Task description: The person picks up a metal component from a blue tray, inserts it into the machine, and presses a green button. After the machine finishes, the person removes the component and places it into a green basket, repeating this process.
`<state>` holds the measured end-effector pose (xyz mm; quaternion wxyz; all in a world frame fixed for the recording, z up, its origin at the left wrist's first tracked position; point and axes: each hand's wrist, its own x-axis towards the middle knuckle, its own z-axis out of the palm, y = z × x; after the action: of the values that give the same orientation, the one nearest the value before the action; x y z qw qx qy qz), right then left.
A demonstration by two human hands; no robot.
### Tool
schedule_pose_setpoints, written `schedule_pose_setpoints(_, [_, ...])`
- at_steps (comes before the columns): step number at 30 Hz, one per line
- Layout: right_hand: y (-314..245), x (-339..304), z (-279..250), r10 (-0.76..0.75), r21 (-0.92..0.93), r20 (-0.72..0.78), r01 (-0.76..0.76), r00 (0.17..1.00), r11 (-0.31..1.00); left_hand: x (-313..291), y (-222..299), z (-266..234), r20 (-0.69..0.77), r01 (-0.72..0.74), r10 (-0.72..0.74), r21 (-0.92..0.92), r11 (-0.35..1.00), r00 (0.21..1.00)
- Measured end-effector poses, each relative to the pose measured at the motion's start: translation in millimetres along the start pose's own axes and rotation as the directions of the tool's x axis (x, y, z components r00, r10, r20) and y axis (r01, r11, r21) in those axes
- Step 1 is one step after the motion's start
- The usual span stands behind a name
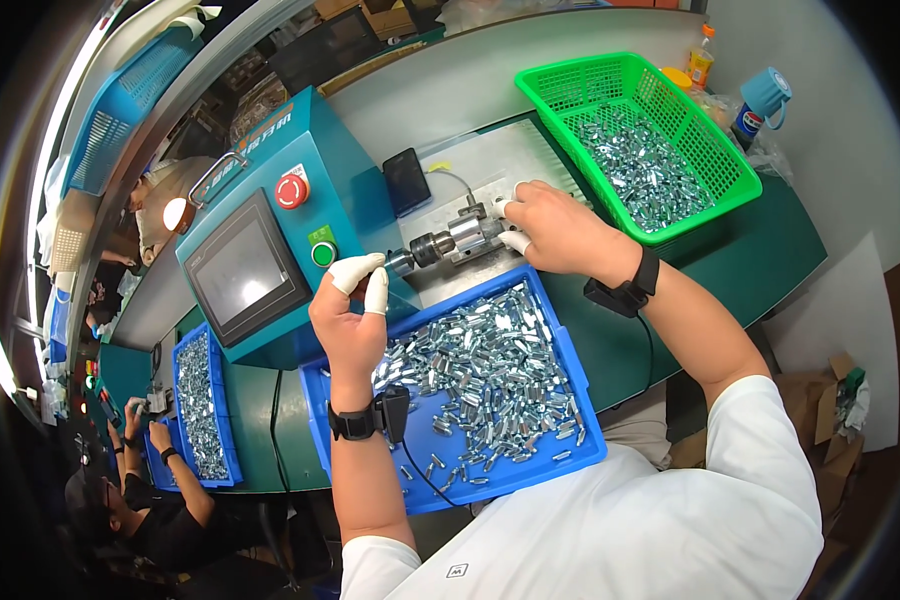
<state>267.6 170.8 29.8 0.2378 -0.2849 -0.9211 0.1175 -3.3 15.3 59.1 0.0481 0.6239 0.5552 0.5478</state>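
Chuck [432, 248] and steel cylinder [466, 234], centre of frame.
I see the left hand [348, 335] beside the chuck, thumb and finger narrowly spaced; the right hand [567, 236] has its digits moderately apart at the cylinder's far end. I cannot tell whether either grips a part. Caution: chuck rotation could catch the white finger covers [375, 292]; a loose hold could drop a part among the metal parts [500, 345] in the blue tray [425, 420], lower centre. The green bench [755, 265] carries a teal machine [335, 150], left of centre, and a green basket [705, 208], upper right; a co-worker [165, 520] is lower left.
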Motion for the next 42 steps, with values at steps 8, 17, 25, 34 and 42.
schedule_pose_setpoints(8, [-5.3, -5.6, 2.2, -0.039, -0.051, 0.012, 0.040, 0.999, 0.998, -2.0, 2.3, -3.2, 0.053, 0.022, -0.024, 0.029, 0.999, 0.998])
schedule_pose_setpoints(17, [-4.4, -8.2, -17.6, 0.016, -0.049, -0.239, -0.029, 0.971, 0.998, -2.1, -0.7, 1.2, -0.007, 0.010, -0.010, -0.002, 1.000, 1.000])
schedule_pose_setpoints(25, [2.4, -41.5, -50.7, 0.395, 0.039, -0.375, -0.412, 0.839, 0.911, 2.3, -1.3, 0.1, -0.012, 0.009, -0.009, 0.008, 1.000, 1.000])
schedule_pose_setpoints(34, [-60.7, -68.1, 31.7, -0.211, 0.210, 0.282, 0.155, 0.936, 0.965, -6.9, 0.1, -1.2, 0.062, 0.004, -0.004, 0.001, 1.000, 0.998])
schedule_pose_setpoints(42, [-66.4, -66.0, 38.0, -0.116, 0.188, 0.298, 0.061, 0.947, 0.980, -6.2, -1.0, -0.8, 0.016, -0.015, 0.015, -0.010, 1.000, 1.000])
